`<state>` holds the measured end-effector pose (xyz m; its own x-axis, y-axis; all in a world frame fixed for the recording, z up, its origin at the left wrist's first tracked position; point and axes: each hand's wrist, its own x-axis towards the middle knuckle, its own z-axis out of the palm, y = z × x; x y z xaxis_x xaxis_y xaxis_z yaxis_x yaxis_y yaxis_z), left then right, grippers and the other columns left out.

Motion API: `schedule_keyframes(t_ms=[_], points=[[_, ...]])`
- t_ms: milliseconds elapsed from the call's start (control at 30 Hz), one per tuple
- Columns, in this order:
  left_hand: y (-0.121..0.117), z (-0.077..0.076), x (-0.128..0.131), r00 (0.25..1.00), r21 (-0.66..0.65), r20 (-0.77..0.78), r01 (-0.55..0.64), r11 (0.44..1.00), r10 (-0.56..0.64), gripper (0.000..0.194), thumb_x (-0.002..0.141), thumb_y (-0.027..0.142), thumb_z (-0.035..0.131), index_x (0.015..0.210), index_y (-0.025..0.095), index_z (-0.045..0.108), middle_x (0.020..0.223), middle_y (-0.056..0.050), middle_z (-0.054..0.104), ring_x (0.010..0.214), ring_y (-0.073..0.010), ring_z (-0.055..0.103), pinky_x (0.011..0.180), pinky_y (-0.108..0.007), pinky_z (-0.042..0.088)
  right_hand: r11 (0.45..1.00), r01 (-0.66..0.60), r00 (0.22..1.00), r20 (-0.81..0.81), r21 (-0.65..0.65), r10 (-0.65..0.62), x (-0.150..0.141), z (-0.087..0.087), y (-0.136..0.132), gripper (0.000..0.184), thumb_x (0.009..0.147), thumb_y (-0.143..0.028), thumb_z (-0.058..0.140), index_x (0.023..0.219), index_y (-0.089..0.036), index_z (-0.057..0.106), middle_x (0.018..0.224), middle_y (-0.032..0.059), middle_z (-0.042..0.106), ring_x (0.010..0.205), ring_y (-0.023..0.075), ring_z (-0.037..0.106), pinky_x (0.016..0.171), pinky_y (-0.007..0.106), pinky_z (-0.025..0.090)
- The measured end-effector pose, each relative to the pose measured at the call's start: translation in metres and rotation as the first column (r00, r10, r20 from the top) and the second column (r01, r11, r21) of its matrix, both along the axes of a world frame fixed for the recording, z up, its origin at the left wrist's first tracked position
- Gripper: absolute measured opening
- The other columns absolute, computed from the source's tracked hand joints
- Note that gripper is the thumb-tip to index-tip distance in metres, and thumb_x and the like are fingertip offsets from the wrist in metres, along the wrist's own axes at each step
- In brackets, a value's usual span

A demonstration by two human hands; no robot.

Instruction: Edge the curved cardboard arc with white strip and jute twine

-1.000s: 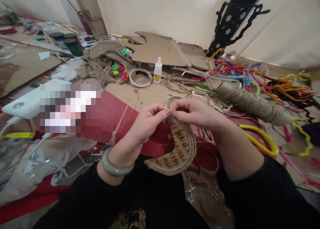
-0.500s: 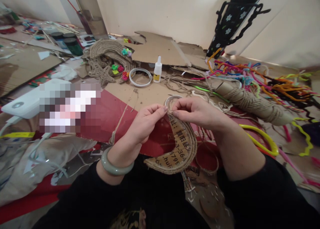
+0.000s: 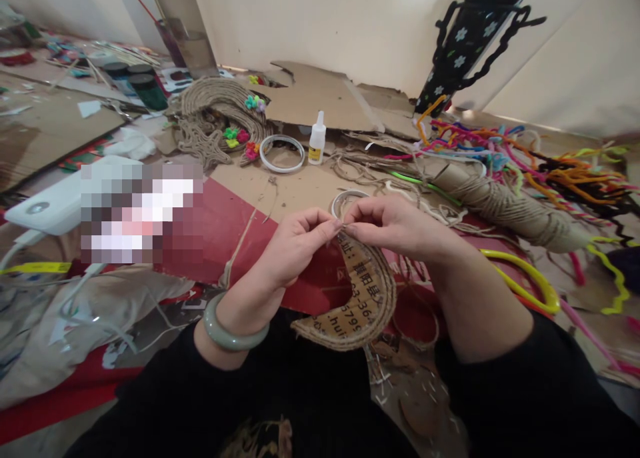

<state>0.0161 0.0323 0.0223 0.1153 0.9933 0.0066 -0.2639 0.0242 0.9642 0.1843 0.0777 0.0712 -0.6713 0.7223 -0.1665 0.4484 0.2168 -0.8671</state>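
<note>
A crescent-shaped piece of printed cardboard [image 3: 367, 291] hangs below my fingers, with rows of brown twine [image 3: 386, 311] along its outer curve. My left hand [image 3: 307, 241], with a pale green bangle on the wrist, pinches the crescent's upper tip. Thumb and forefinger of my right hand [image 3: 387, 225] are closed at the same tip, touching the left fingertips. The twine there is mostly covered by my fingers. A loose loop of twine [image 3: 437, 331] hangs right of the crescent. Just behind my fingers lies a white tape roll [image 3: 345, 197].
A glue bottle [image 3: 317, 141] stands behind my hands, beside another tape ring [image 3: 264, 161]. Left of them lies a twine-covered crescent [image 3: 205, 98] with small flowers. A twine spool [image 3: 520, 211], coloured pipe cleaners [image 3: 565, 171] and a yellow ring [image 3: 543, 281] are at right. A white power bank [image 3: 55, 201] lies left.
Both hands stay pinched at the crescent's tip, with only slight finger movement. The whole view has shifted a little.
</note>
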Motion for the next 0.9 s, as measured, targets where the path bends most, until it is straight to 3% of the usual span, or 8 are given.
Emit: schedule_keyframes(t_ms=[333, 600, 767, 900], points=[[-0.0009, 0.0002, 0.0004, 0.999, -0.025, 0.042, 0.004, 1.0, -0.003, 0.024, 0.07, 0.034, 0.073, 0.063, 0.015, 0.06, 0.058, 0.003, 0.056, 0.054, -0.0057, 0.047, 0.055, -0.019, 0.039, 0.999, -0.008, 0.999, 0.044, 0.046, 0.006, -0.0007, -0.0003, -0.0006, 0.026, 0.078, -0.043, 0.059, 0.072, -0.017, 0.055, 0.062, -0.0028, 0.047, 0.057, 0.0091, 0.04, 0.051, 0.024, 0.031], [0.0015, -0.003, 0.0003, 0.992, -0.052, 0.093, 0.085, 0.995, -0.08, 0.027, 0.078, 0.04, 0.066, 0.067, 0.016, 0.06, 0.057, 0.002, 0.06, 0.052, -0.0078, 0.054, 0.054, -0.02, 0.044, 0.999, -0.004, 1.0, 0.004, 0.037, 0.004, 0.0002, 0.0013, -0.0001, 0.024, 0.078, -0.039, 0.059, 0.07, -0.018, 0.053, 0.061, -0.0035, 0.044, 0.057, 0.0087, 0.038, 0.051, 0.023, 0.03], [0.0009, -0.0035, 0.0018, 0.998, -0.002, 0.04, 0.051, 0.999, -0.051, 0.036, 0.08, 0.048, 0.062, 0.063, 0.016, 0.058, 0.057, 0.001, 0.058, 0.053, -0.0075, 0.052, 0.055, -0.021, 0.042, 0.999, -0.008, 1.0, -0.003, 0.042, 0.008, -0.0001, 0.0011, -0.0004, 0.022, 0.079, -0.037, 0.057, 0.07, -0.018, 0.053, 0.062, -0.0034, 0.044, 0.058, 0.0087, 0.039, 0.051, 0.023, 0.031], [-0.0005, -0.0046, 0.0012, 0.999, 0.059, -0.051, 0.019, 0.998, -0.016, 0.031, 0.079, 0.043, 0.066, 0.064, 0.016, 0.059, 0.058, 0.003, 0.056, 0.055, -0.0062, 0.047, 0.054, -0.019, 0.037, 0.998, -0.014, 1.0, 0.025, 0.058, 0.012, -0.0011, 0.0005, -0.001, 0.021, 0.078, -0.037, 0.056, 0.07, -0.018, 0.053, 0.061, -0.0033, 0.045, 0.056, 0.0087, 0.039, 0.05, 0.023, 0.03]])
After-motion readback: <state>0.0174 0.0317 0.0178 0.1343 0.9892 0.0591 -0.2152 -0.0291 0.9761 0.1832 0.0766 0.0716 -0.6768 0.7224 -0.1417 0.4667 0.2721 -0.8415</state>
